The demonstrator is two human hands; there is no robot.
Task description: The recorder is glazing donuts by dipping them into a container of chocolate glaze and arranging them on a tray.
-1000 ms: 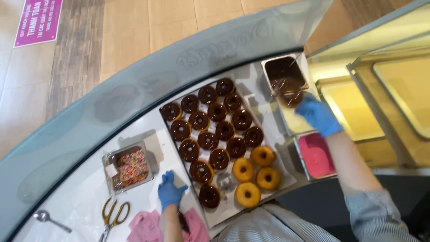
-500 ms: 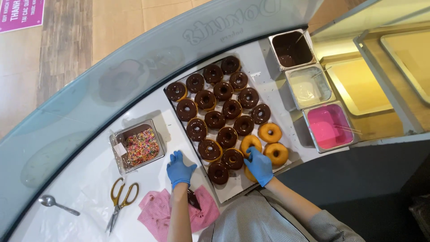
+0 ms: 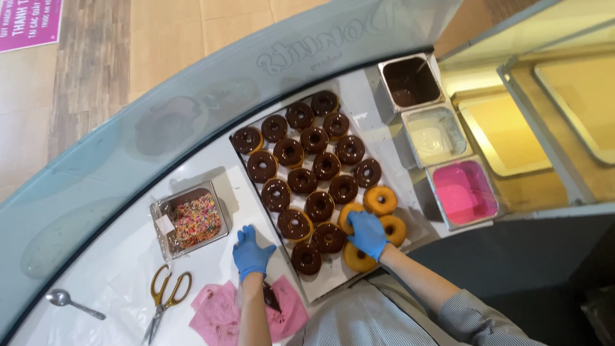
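The right hand [image 3: 368, 234] lies curled over a plain donut [image 3: 349, 216] at the near end of the tray [image 3: 323, 285], fingers closing round it. Whether it has lifted cannot be told. The left hand [image 3: 251, 253] rests flat and open on the counter [image 3: 115, 282] just beside the tray's left edge, holding nothing.

Wet-looking chocolate donuts [image 3: 328, 237] touch the grasped one on 2 sides, so a careless lift would likely smear their glaze onto the glove or drag a neighbour askew. 3 more plain donuts [image 3: 380, 200] crowd the same corner and could be nudged off the tray's near edge. The chocolate tub [image 3: 410, 80] sits well apart at the far end, so the forearm would pass over glazed rows and risk brushing them.
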